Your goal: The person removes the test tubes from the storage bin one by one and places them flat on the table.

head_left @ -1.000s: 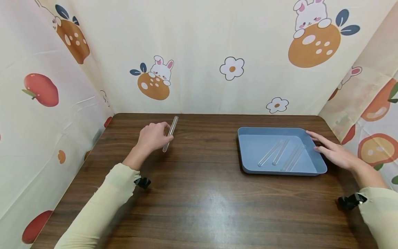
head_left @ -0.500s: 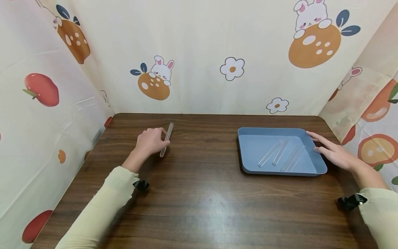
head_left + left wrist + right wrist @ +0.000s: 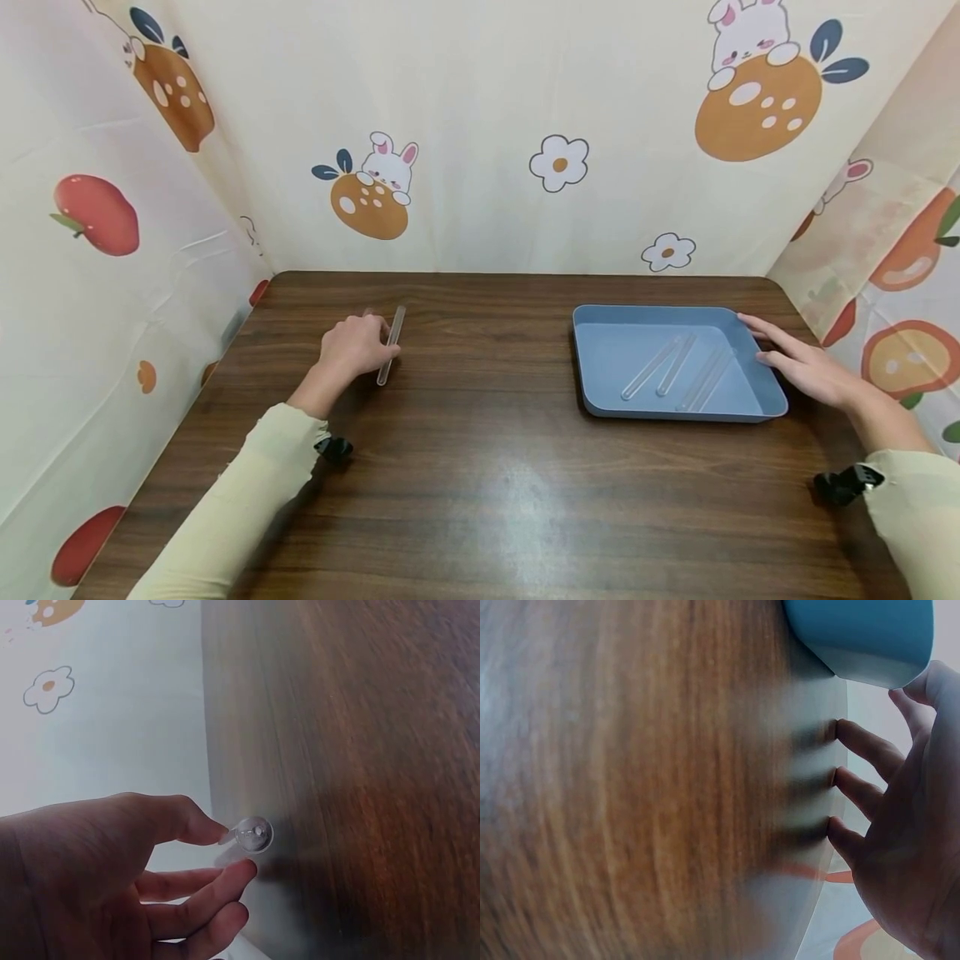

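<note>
My left hand (image 3: 352,346) pinches a clear test tube (image 3: 391,346) between thumb and fingers, at the back left of the table in the head view. The tube leans, its upper end pointing away. In the left wrist view, the round end of the test tube (image 3: 255,835) sits between the thumb and fingers of the left hand (image 3: 180,870). A blue tray (image 3: 600,325) stands on the right side, with several clear test tubes (image 3: 677,367) lying in it. My right hand (image 3: 806,367) rests at the tray's right edge, fingers extended; the right wrist view shows its fingertips beside the tray (image 3: 862,637).
The brown wooden table (image 3: 480,467) ends at a patterned cloth (image 3: 480,208) hanging behind it. More of this cloth hangs along the left and right sides. A small clear end (image 3: 367,312) shows just behind the left hand.
My left hand has moved slightly left and toward me, bringing the test tube lower in the head view. The right hand and the tray have stayed put.
</note>
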The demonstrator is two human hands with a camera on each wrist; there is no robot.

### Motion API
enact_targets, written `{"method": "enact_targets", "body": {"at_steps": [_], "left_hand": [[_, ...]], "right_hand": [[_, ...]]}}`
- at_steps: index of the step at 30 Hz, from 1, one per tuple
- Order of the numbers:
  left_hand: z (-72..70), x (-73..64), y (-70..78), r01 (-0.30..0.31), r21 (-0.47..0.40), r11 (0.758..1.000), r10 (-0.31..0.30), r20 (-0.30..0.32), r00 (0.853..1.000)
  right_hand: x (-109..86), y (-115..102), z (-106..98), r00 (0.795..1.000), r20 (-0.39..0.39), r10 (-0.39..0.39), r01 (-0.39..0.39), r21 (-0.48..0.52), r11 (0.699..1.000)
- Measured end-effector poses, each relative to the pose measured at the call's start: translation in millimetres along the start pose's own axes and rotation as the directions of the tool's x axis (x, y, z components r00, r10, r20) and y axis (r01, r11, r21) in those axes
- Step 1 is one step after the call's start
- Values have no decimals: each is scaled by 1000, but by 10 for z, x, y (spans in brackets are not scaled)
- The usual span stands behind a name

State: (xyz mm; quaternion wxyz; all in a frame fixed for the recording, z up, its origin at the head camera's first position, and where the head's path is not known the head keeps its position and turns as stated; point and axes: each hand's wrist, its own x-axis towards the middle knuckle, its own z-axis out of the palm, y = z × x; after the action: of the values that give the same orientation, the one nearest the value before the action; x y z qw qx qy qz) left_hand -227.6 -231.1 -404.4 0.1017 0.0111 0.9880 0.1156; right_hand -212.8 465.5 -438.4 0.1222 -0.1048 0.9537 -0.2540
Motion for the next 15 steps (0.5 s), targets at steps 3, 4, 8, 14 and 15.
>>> {"method": "enact_targets", "body": {"at_steps": [3, 4, 8, 14, 15], "left_hand": [[3, -5, -14, 13, 2, 1000, -13, 10, 1000], [4, -6, -18, 15, 3, 1000, -15, 13, 1000], [10, -9, -20, 21, 8, 1000, -21, 19, 1000], [5, -12, -6, 26, 13, 1000, -27, 19, 999], [5, -13, -6, 28, 13, 1000, -28, 21, 999]], "right_hand": [[8, 6, 0, 1000, -1, -2, 2, -2, 1000], [10, 8, 2, 1000, -1, -2, 2, -6, 1000], [12, 15, 6, 1000, 1, -1, 1, -10, 1000], [12, 7, -2, 1000, 5, 4, -4, -8, 1000], [12, 4, -4, 1000, 5, 5, -5, -10, 1000]]}}
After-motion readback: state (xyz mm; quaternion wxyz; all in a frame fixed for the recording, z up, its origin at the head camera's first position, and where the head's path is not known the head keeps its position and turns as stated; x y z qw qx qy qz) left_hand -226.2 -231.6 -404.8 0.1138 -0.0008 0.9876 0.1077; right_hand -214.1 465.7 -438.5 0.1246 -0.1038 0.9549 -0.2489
